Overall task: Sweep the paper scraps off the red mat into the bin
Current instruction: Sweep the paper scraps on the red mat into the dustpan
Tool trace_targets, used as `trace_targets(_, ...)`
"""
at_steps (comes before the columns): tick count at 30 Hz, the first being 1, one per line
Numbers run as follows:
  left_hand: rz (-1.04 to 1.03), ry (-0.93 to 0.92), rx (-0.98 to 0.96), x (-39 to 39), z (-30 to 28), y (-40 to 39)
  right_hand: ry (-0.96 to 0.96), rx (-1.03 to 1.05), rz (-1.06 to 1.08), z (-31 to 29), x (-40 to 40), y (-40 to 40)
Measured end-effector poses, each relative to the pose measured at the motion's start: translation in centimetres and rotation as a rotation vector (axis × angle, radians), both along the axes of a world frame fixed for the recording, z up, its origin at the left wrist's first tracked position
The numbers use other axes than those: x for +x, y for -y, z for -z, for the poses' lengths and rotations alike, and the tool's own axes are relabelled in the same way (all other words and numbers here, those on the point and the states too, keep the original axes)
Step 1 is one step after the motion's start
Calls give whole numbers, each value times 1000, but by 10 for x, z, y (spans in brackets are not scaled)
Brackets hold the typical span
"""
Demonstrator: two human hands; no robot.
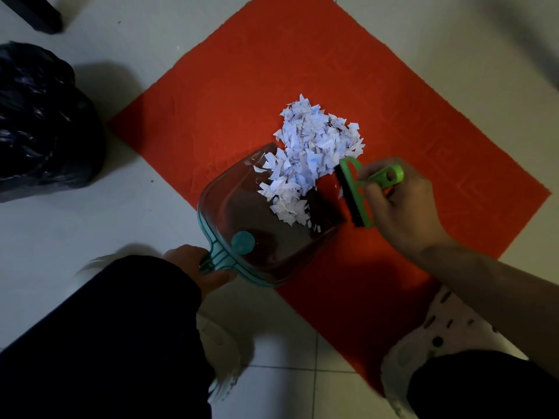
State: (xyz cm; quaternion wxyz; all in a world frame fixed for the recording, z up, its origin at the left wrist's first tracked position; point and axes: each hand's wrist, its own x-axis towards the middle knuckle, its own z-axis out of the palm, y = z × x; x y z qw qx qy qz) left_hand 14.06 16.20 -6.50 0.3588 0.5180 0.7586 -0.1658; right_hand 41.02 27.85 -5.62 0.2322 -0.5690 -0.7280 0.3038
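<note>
At frame centre, scraps (311, 155) heaped on mat (302, 71), partly in dustpan (272, 225); right hand (402, 207) grips brush (360, 192), left hand (199, 264) apparently grips pan handle: keep lip flat, sweep short strokes lower-left; bin (42, 122) upper left.

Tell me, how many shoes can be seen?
2: one white shoe at the bottom centre on the tiles, blurred; the other shoe at the bottom right, partly on the mat.
</note>
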Motion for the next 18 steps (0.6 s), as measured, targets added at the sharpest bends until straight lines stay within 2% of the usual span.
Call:
trace_targets(7, -29, 37, -5, -1, -1, 0, 125, 82, 111, 5, 14, -25)
trace_targets(13, -23, 13, 12, 2, -4, -1, 304, 90, 94, 15, 9, -48)
trace_targets(18, -46, 17, 13, 2, -4, -2, 253, 28, -17, 14, -1, -44)
